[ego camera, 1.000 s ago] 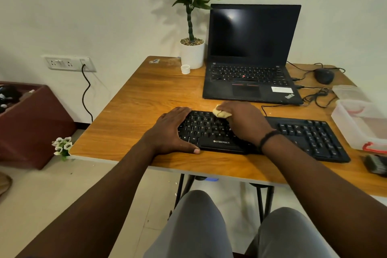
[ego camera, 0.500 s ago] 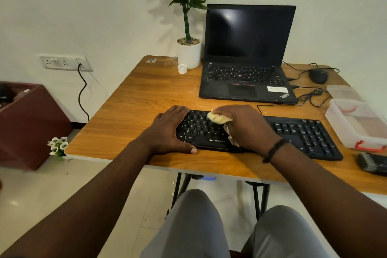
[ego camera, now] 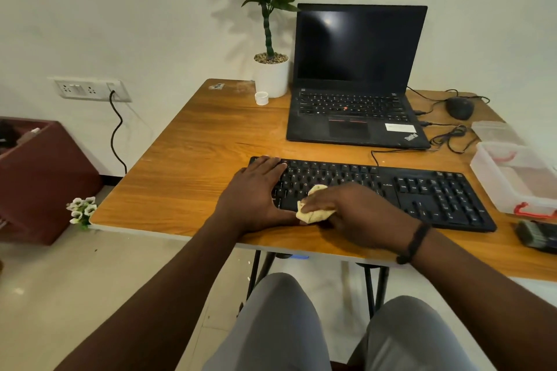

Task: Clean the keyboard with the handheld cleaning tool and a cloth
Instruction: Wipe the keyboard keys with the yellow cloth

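A black keyboard (ego camera: 422, 193) lies near the front edge of the wooden table (ego camera: 196, 153). My left hand (ego camera: 256, 193) rests flat on the keyboard's left end, fingers straight. My right hand (ego camera: 358, 214) holds a bunched pale yellow cloth (ego camera: 313, 211) against the keyboard's front left keys, close to my left thumb. A dark handheld cleaning brush (ego camera: 536, 235) lies at the table's right front edge, apart from both hands.
An open black laptop (ego camera: 352, 111) stands behind the keyboard, with a potted plant (ego camera: 271, 69) and a small white cap (ego camera: 261, 97) to its left. A mouse (ego camera: 459, 108), cables (ego camera: 449, 138) and clear plastic boxes (ego camera: 518, 178) fill the right side. A maroon box (ego camera: 42, 178) sits on the floor left.
My right hand has dragged the cloth from the keyboard's upper middle keys toward its front edge and to the left. My left hand has stayed on the keyboard's left end.
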